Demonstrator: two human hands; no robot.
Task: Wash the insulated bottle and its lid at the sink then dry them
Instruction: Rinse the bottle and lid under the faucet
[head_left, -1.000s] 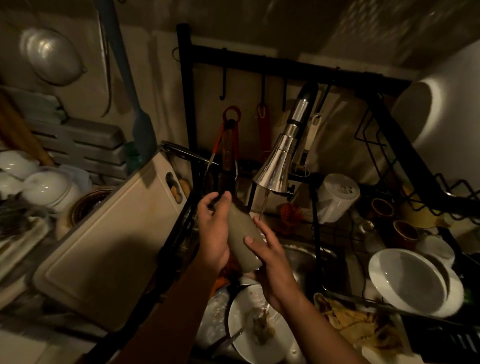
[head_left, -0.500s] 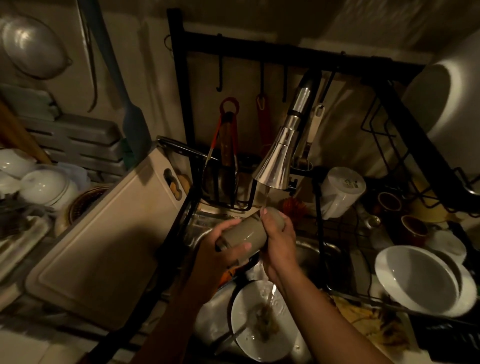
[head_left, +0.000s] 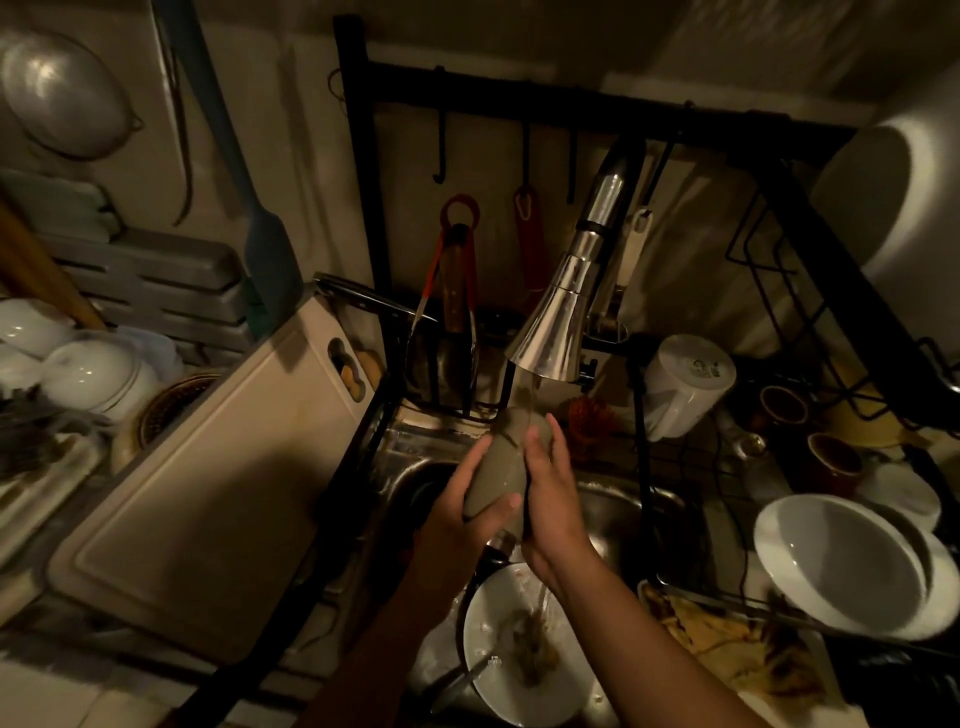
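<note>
While held under the chrome faucet head (head_left: 553, 332), insulated bottle (head_left: 503, 465) tilted, far end up toward the spout, near end down over the sink (head_left: 618, 512). Gripped from both sides — left hand (head_left: 457, 525) wrapped round the lower body, fingers (head_left: 501, 506) curled across the front; right hand (head_left: 553, 499) pressed along the other flank, fingers together and reaching up toward the top. Thin stream of water falling from the near end onto a dirty white plate (head_left: 519, 649) in the basin below. Lid not made out in the dim light. To the left, pale cutting board (head_left: 208, 483) leaning across the tabletop; to the right, white bowl (head_left: 841, 566) on the black dish rack (head_left: 675, 519) — well apart from the bottle.
</note>
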